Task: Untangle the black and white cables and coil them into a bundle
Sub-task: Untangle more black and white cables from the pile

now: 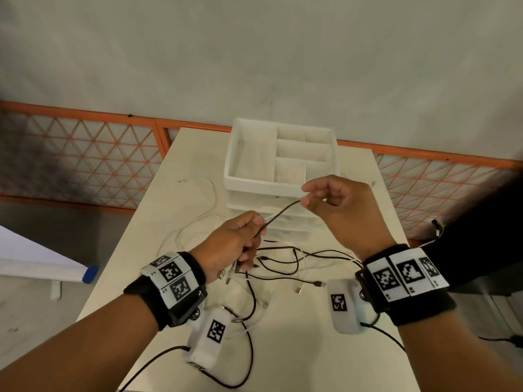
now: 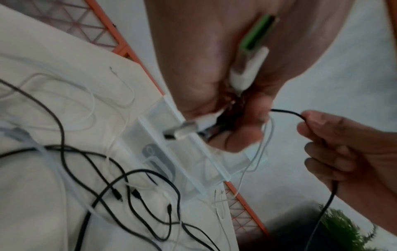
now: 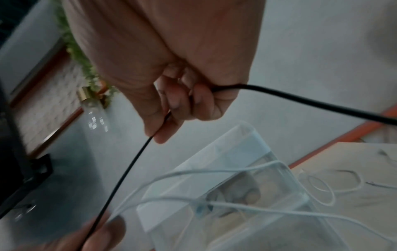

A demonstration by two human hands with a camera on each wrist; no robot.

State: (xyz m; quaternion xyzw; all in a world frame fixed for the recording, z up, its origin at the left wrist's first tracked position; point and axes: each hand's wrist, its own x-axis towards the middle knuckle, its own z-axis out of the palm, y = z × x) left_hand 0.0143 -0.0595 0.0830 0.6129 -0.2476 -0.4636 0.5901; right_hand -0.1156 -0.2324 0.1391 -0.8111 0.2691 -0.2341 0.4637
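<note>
- Hands at work above a pale table (image 1: 353, 176): a black cable (image 1: 278, 215) is stretched in a short span between them, raised over the tangle.
- Left hand (image 1: 229, 244): fingers are curled round a clutch of cable ends; in the left-wrist view a white plug (image 2: 250, 68) with a green tip is seen held against the palm, with other plugs and strands gripped beside it.
- Right hand (image 1: 342, 210): the black cable is pinched between thumb and forefinger, and in the right-wrist view it is seen running on through the curled fingers and out below them.
- Black cables (image 1: 283, 261): several are spread in crossed loops on the table beneath the hands, their plugs lying loose among them.
- White cables (image 1: 198, 205): thin loops are laid out to the left of the tangle, one end reaching toward a white divided tray (image 1: 249, 182) at the far end of the table; two white strands are seen hanging below the right hand in the right-wrist view.
- Step judged in hand: one black cable is being drawn clear of the knot, its end gathered with the others in the left fist; untangling is under way, and no coil has been formed.
- Next move, as judged: the cable would need to be run through the right fingers until free of the crossings, slowly, so that the white strands are not dragged along and tightened.
</note>
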